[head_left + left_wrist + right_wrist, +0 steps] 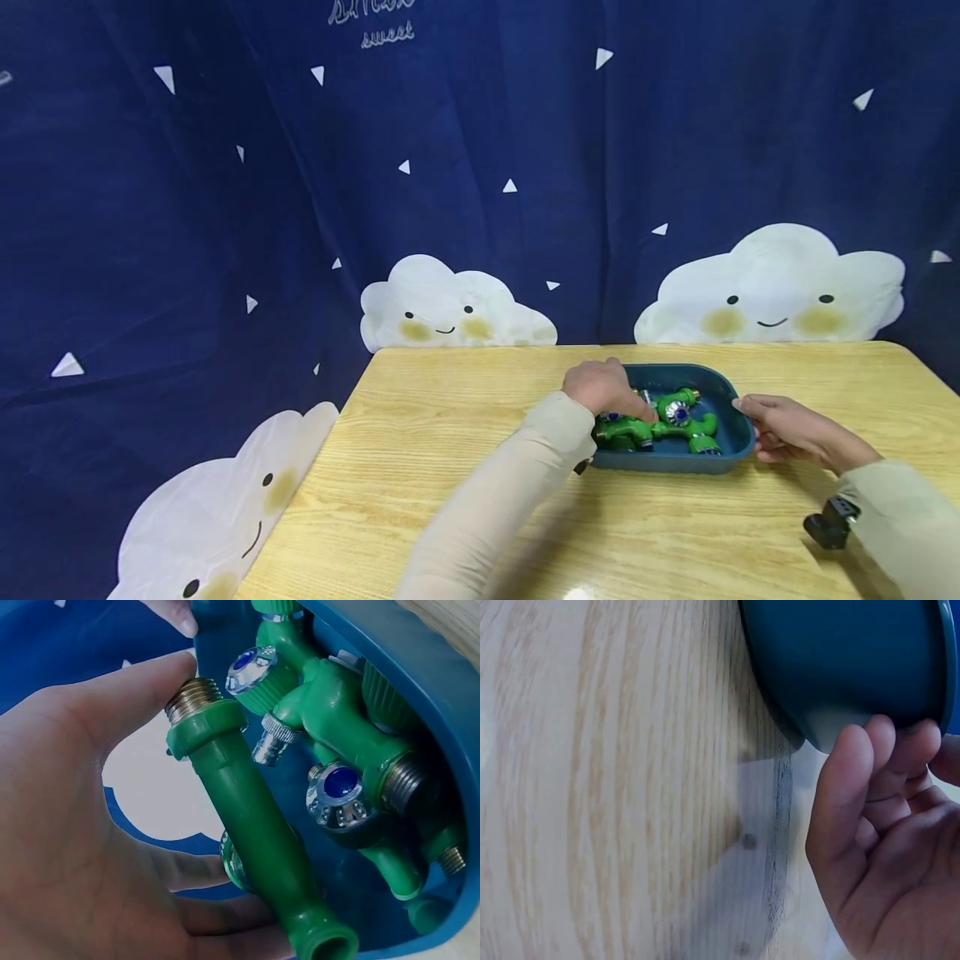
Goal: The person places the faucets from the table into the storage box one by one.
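Note:
My left hand [603, 387] reaches into the left part of a dark teal plastic basin [675, 463]. In the left wrist view it holds a green plastic tap [247, 802], thumb at the brass threaded end and fingers curled behind the body. More green taps lie piled beside it; one has a clear knob with a blue cap [340, 782], another a silver nozzle [274, 740]. My right hand [795, 429] grips the basin's right end, thumb at the rim and fingers curled against the outer wall [847, 667] in the right wrist view.
The basin stands on a light wood-grain table [420, 433], towards its back right. Behind it hangs a navy curtain [480, 125] with white clouds and triangles. A black device [831, 522] is strapped at the right wrist.

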A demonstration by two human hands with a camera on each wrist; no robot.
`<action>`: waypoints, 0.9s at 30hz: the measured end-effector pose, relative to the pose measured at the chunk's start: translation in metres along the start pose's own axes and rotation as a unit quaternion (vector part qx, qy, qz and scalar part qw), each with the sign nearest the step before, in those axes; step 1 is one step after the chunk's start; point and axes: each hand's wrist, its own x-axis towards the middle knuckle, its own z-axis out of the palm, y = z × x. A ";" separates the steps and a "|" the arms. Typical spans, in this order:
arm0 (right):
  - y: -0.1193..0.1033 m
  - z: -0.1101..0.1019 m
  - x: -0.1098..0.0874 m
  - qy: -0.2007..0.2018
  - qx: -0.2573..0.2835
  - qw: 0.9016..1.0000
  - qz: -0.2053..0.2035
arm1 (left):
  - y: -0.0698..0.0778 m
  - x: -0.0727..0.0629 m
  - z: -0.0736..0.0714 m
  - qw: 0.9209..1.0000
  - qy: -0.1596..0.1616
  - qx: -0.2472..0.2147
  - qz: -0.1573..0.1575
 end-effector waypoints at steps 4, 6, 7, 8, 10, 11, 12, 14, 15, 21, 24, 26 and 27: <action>0.000 -0.001 0.001 0.004 -0.004 1.000 0.004 | 0.003 0.003 -0.001 1.000 -0.009 0.005 -0.014; 0.000 0.000 0.002 0.008 -0.007 1.000 0.006 | 0.004 0.004 -0.001 1.000 -0.011 0.007 -0.018; 0.000 0.000 0.002 0.009 -0.008 1.000 0.006 | 0.004 0.004 -0.001 1.000 -0.012 0.008 -0.020; 0.000 -0.001 0.002 0.010 -0.008 1.000 0.007 | 0.004 0.004 -0.001 1.000 -0.012 0.008 -0.021; 0.000 -0.001 0.002 0.010 -0.009 1.000 0.006 | 0.004 0.006 0.000 1.000 -0.013 0.008 -0.021; 0.000 -0.001 0.002 0.010 -0.008 1.000 0.006 | 0.004 0.007 0.000 1.000 -0.013 0.007 -0.021; 0.000 -0.001 0.002 0.010 -0.008 1.000 0.006 | 0.003 0.008 0.000 1.000 -0.013 0.007 -0.021; 0.001 -0.001 0.002 0.012 -0.008 1.000 0.004 | 0.003 0.009 0.001 1.000 -0.011 0.007 -0.021; 0.001 -0.001 0.002 0.012 -0.009 1.000 0.004 | 0.003 0.010 0.002 1.000 -0.011 0.008 -0.022; 0.001 -0.001 0.002 0.010 -0.009 1.000 0.007 | 0.005 0.013 0.005 0.999 -0.013 0.018 -0.034; 0.001 0.000 0.002 0.010 -0.005 1.000 0.010 | 0.005 0.014 0.006 0.999 -0.016 0.017 -0.040; 0.001 0.000 0.002 0.010 -0.003 1.000 0.012 | 0.005 0.015 0.006 0.999 -0.017 0.013 -0.042; 0.001 0.000 0.002 0.010 -0.003 1.000 0.012 | 0.005 0.016 0.006 0.999 -0.017 0.011 -0.042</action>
